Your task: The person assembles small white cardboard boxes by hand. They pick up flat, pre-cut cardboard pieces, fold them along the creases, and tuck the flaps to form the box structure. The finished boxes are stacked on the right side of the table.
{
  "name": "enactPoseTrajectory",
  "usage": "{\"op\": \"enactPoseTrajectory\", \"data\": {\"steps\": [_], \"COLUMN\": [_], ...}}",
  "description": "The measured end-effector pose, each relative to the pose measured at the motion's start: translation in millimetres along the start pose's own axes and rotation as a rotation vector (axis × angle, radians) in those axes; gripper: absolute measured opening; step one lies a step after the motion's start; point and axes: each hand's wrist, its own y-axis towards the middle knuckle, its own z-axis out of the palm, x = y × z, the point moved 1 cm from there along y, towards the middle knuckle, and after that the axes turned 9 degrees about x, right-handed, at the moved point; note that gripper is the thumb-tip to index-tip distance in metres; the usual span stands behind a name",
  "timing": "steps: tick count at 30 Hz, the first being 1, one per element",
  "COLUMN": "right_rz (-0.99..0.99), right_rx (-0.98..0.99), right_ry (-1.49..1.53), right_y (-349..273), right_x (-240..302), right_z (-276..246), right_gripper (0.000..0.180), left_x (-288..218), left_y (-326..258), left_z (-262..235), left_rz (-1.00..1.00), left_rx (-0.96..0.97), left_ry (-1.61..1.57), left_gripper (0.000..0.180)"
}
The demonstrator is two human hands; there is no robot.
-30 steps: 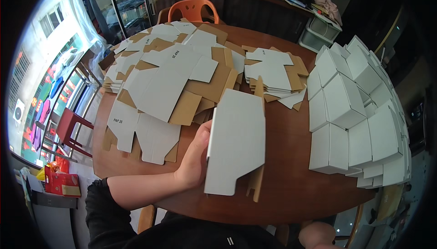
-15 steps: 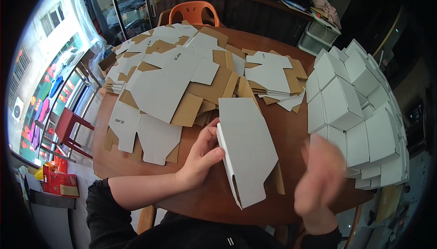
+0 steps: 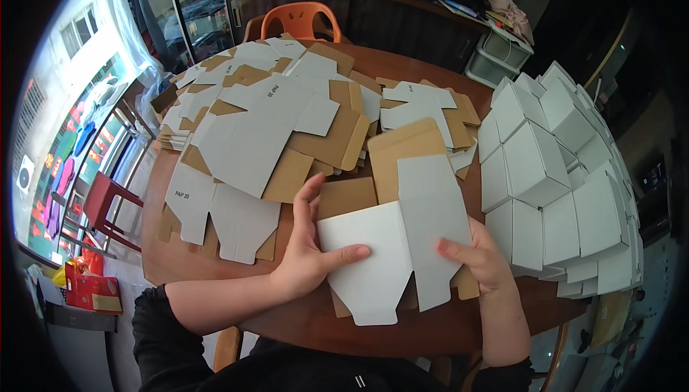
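Note:
Between my hands, above the near part of the table, is a partly unfolded cardboard box blank (image 3: 369,248), white on the faces toward me and brown on its raised back flap. My left hand (image 3: 312,245) grips its left side, thumb on the white panel and fingers at the edge behind. On the right side my right hand (image 3: 477,256) holds it, thumb pressed on the right white panel and the other fingers hidden behind. A large pile of flat box blanks (image 3: 255,130) lies ahead to the left. A smaller stack of blanks (image 3: 420,116) is just beyond the held one.
Folded white boxes (image 3: 535,166) are stacked high along the table's right side. The brown wooden table (image 3: 291,327) has a curved edge near me. An orange chair (image 3: 301,20) stands at the far side, and a dark red stool (image 3: 111,209) is on the floor to the left.
My right hand has come in from the right and taken hold of the blank. The blank has turned and opened out, showing two white panels and the brown flap. My view has shifted slightly.

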Motion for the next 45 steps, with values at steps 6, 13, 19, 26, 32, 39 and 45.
{"op": "enactPoseTrajectory", "data": {"steps": [6,13,19,26,32,39,45], "right_rz": [-0.056,-0.089,-0.095,-0.135,-0.114,-0.082,-0.295], "right_rx": [-0.049,-0.048,-0.102,-0.122,-0.068,-0.119,-0.287], "right_ry": [0.160,0.157,0.245,0.125,0.266,0.303,-0.209], "right_y": [2,3,6,13,17,20,24], "right_x": [-17,-24,-30,-45,-48,-50,-41], "right_z": [-6,-1,-9,-13,-8,-11,-11], "right_gripper": [0.048,0.049,0.055,0.056,0.060,0.060,0.056], "left_x": [-3,-6,-8,-11,-13,-7,-1], "left_y": [-3,-5,1,7,6,6,2], "left_z": [-2,-6,-6,-8,-8,-11,-8], "left_rz": [-0.100,-0.336,-0.368,-0.444,-0.430,-0.437,-0.271], "left_rx": [0.024,0.070,0.068,0.040,0.078,0.065,0.185], "left_ry": [-0.164,-0.415,-0.377,-0.381,-0.420,-0.364,-0.336], "left_gripper": [0.096,0.045,0.048,0.051,0.052,0.057,0.072]}}
